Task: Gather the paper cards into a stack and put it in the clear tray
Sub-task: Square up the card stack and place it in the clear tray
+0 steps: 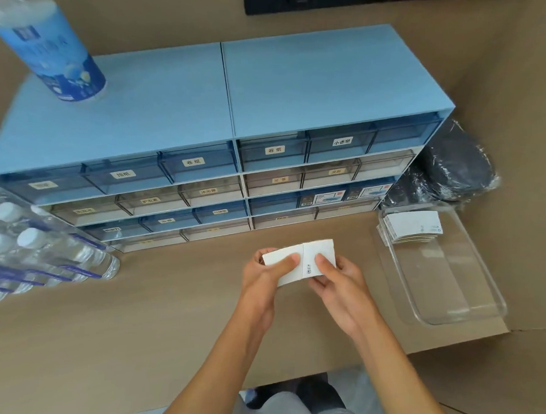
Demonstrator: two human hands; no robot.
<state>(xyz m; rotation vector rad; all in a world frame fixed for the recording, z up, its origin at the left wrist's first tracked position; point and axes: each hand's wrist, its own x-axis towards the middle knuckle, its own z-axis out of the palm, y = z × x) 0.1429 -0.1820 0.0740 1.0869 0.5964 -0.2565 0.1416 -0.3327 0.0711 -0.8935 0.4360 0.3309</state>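
Observation:
A white stack of paper cards [307, 255] is held above the tan table in front of the drawers. My left hand [264, 277] grips its left end with the thumb on top. My right hand [340, 283] grips its right end, thumb pressed on the top card near a small printed mark. The clear tray [455, 296] lies on the table to the right of my hands. Another stack of white cards [410, 227] rests in the tray's far end.
A blue drawer cabinet [225, 132] with labelled drawers stands behind my hands. A blue-labelled bottle [53, 50] stands on its top left. A shrink-wrapped pack of water bottles [35, 252] lies at the left. A dark plastic-wrapped bundle [451, 170] sits behind the tray.

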